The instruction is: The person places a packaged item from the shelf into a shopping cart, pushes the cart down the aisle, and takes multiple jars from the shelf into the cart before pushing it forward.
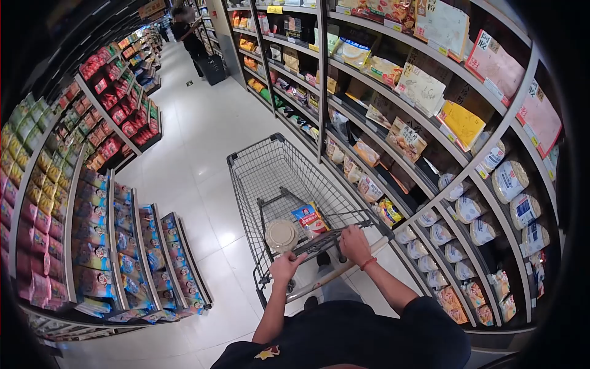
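Observation:
A grey wire shopping cart [252, 184] stands in front of me. At the left of its rear edge, my left hand [284, 269] is closed on the dark rear bar, its thumb pointing inward. My right hand [355, 246], with a red band at the wrist, grips the same bar farther right; its fingertips are partly hidden. Inside the basket, close to my left hand, sits a round tub with a pale lid [281, 235]. A red, blue and white food packet [311, 220] lies beside it, near the bar.
Tall shelves [319, 80] of packets and round clear jars [510, 181] line the right side, close to the cart. Stepped racks of colourful bags [92, 246] stand at left. Up the pale tiled aisle [196, 147], a person in dark clothes [187, 37] stands by a black basket [214, 69].

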The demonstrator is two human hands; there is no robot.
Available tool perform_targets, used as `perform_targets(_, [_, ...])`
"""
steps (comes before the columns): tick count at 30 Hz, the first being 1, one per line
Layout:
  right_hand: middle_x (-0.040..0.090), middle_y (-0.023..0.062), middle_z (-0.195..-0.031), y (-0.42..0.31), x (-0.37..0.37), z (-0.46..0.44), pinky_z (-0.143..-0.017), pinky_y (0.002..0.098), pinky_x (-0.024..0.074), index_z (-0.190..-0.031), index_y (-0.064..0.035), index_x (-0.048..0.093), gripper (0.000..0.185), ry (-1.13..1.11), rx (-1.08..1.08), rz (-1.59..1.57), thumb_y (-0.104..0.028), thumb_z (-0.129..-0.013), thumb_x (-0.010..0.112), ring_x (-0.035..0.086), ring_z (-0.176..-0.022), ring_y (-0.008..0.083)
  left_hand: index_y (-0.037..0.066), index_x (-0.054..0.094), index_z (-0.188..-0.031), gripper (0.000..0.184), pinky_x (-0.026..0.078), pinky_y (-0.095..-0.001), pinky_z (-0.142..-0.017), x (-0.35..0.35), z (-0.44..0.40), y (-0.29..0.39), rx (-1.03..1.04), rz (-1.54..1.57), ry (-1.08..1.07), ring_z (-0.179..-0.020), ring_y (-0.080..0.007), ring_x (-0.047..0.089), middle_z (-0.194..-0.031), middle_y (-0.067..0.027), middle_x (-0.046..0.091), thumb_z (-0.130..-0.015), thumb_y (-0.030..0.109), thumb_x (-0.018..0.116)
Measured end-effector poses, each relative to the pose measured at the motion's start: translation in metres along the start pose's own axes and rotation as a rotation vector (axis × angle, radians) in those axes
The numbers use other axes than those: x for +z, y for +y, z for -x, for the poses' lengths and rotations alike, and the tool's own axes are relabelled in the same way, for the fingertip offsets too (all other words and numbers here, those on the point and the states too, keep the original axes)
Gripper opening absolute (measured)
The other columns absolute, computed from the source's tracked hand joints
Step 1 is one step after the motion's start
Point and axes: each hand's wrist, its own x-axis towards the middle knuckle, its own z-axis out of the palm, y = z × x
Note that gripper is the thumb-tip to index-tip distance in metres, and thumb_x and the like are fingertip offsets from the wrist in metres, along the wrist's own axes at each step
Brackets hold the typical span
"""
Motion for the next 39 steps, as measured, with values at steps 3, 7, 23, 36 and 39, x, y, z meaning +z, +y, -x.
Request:
perform_targets(3, [0.058, 0.0154, -0.098, -0.012, -0.002, 0.030, -0.083, 0.0458, 0.0462, -0.090, -0.0049, 0.063, 0.009, -0.023, 0.023, 0.035, -0.012, -0.086, 0.066, 0.057, -0.100, 0.0348, 0.015, 0.076, -0.086, 0.070, 0.054, -0.0428, -0.071, -0.003, 0.030, -0.011, -0.007, -0.014, -0.025, -0.081, -0.0287, 0.074, -0.079, -0.0074, 0.076, -0.078, 0.084, 0.065])
perform_targets(7, [0.058, 0.0161, -0.100, -0.024, -0.007, 0.068, -0.085, 0.0465, 0.0465, -0.090, -0.0040, 0.064, 0.010, -0.045, 0.054, 0.008, -0.013, -0.086, 0.065, 0.057, -0.101, 0.0350, 0.015, 0.076, -0.087, 0.070, 0.054, -0.0423, -0.071, 0.004, 0.063, -0.022, -0.016, -0.010, -0.010, -0.081, -0.0279, 0.074, -0.079, -0.0071, 0.076, -0.078, 0.083, 0.066])
perform_targets(23, [0.070, 0.0116, -0.089, -0.017, -0.068, 0.201, -0.078, 0.0493, 0.0530, -0.091, -0.0050, 0.066, 0.012, -0.091, 0.114, -0.710, -0.015, -0.095, 0.062, 0.068, -0.088, 0.0371, 0.018, 0.079, -0.084, 0.060, 0.054, -0.0411, -0.064, 0.055, 0.182, -0.028, 0.010, -0.102, 0.090, -0.071, -0.0279, 0.072, -0.072, -0.0052, 0.073, -0.080, 0.077, 0.069])
perform_targets(36, [0.076, 0.0166, -0.094, 0.063, -0.113, 0.301, -0.081, 0.0522, 0.0528, -0.107, -0.0154, 0.076, 0.043, -0.593, -0.148, -0.162, -0.050, -0.100, 0.051, 0.071, -0.092, 0.0410, 0.024, 0.076, -0.120, 0.072, 0.028, -0.0809, -0.104, 0.149, 0.296, 0.031, -0.214, -0.063, 0.189, -0.138, -0.0457, 0.042, -0.139, -0.0136, 0.057, -0.083, 0.084, 0.058])
perform_targets(39, [0.076, 0.0150, -0.095, 0.061, -0.141, 0.322, -0.081, 0.0505, 0.0531, -0.107, -0.0151, 0.075, 0.042, -0.627, -0.132, -0.107, -0.049, -0.100, 0.051, 0.072, -0.095, 0.0394, 0.023, 0.075, -0.121, 0.074, 0.028, -0.0795, -0.105, 0.160, 0.325, 0.041, -0.251, -0.061, 0.186, -0.139, -0.0480, 0.037, -0.145, -0.0163, 0.050, -0.084, 0.083, 0.057])
